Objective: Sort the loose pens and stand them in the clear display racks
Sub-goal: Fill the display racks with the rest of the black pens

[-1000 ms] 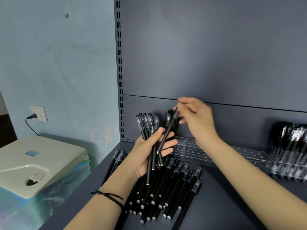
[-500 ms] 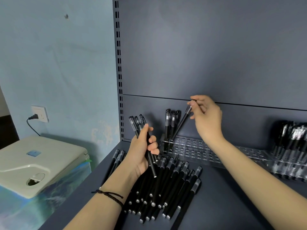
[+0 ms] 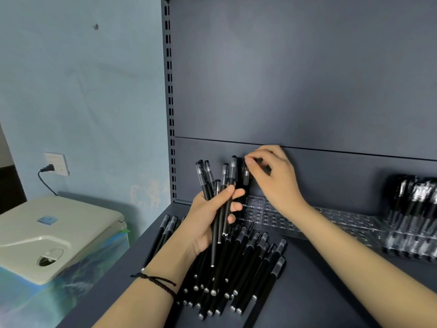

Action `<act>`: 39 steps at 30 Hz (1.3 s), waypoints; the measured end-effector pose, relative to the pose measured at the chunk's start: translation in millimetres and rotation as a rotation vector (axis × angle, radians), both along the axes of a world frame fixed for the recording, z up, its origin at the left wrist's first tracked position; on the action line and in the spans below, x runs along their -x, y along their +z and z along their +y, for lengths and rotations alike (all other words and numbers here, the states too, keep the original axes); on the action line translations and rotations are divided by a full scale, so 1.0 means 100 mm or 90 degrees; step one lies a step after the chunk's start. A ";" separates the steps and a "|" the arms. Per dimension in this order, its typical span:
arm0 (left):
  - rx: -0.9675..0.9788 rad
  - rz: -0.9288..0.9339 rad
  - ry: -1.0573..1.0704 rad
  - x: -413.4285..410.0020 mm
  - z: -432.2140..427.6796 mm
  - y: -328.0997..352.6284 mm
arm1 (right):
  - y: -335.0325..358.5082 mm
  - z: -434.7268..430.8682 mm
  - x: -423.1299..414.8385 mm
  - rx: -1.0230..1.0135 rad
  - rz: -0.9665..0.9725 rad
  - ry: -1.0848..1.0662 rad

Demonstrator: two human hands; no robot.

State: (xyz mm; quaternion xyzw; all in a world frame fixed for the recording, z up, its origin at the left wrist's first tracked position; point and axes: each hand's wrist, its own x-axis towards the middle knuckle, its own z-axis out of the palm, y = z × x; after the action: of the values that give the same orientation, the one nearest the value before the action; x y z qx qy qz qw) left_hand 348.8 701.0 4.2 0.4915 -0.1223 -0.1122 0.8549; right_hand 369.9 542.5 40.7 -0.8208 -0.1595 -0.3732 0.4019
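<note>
Here we are over the dark grey metal shelf (image 3: 319, 292), and the left grip (image 3: 208, 218) is curled round a handful of pens (image 3: 203, 181), thumb across the front, the bundle fanned upward. Slim matte-black barrels, smoky see-through caps at the top, small silvery studs at the bottom ends. Up behind them the right grip (image 3: 275, 179) has thumb and forefinger pressed together on the cap of one upright pen (image 3: 246, 176) against the back panel (image 3: 307, 79); the other fingers are loosely bent. That pen's lower end is hidden behind the left fingers, so we cannot tell whether it sits in a hole. Just below runs the clear display rack (image 3: 331, 217), glossy transparent plastic punched with rows of small holes, lying along the foot of the back panel. Further right, a second stretch of rack (image 3: 402, 240) is packed with standing pens, blurred at the edge of view. In front of the rack, under the left wrist, lies the loose pile (image 3: 246, 268): dozens of the same black sticks, heaped roughly parallel, silver studs toward us. There is pale print on a few barrels, too small to read. A braided black cord bracelet (image 3: 156, 279) rings the left wrist. Off to the left, a beige plastic machine (image 3: 54, 228) with a blue sticker, and a white wall socket (image 3: 56, 163) with a black plug.
</note>
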 end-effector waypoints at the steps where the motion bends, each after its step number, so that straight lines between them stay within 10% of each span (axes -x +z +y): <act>1: -0.007 -0.002 -0.005 0.01 0.00 0.01 | 0.02 0.03 0.03 -0.013 0.004 0.009; 8: -0.039 -0.005 -0.006 0.02 0.00 0.00 | 0.17 0.12 0.14 -0.197 0.154 0.196; 13: 0.000 0.034 0.059 -0.05 -0.01 -0.02 | 0.34 -0.04 0.05 -0.432 -0.025 0.098; 33: -0.082 -0.040 0.062 -0.03 -0.07 -0.03 | -0.16 -0.15 -0.12 0.021 0.024 -0.086; 39: -0.087 -0.097 0.045 0.02 -0.06 0.00 | 0.00 0.02 0.07 -0.068 0.071 0.028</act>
State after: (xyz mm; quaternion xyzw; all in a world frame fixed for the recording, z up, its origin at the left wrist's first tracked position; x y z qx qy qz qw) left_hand 346.4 694.8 4.3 0.5596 -0.1618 -0.0524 0.8111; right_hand 363.2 544.1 40.4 -0.8140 -0.1348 -0.3263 0.4613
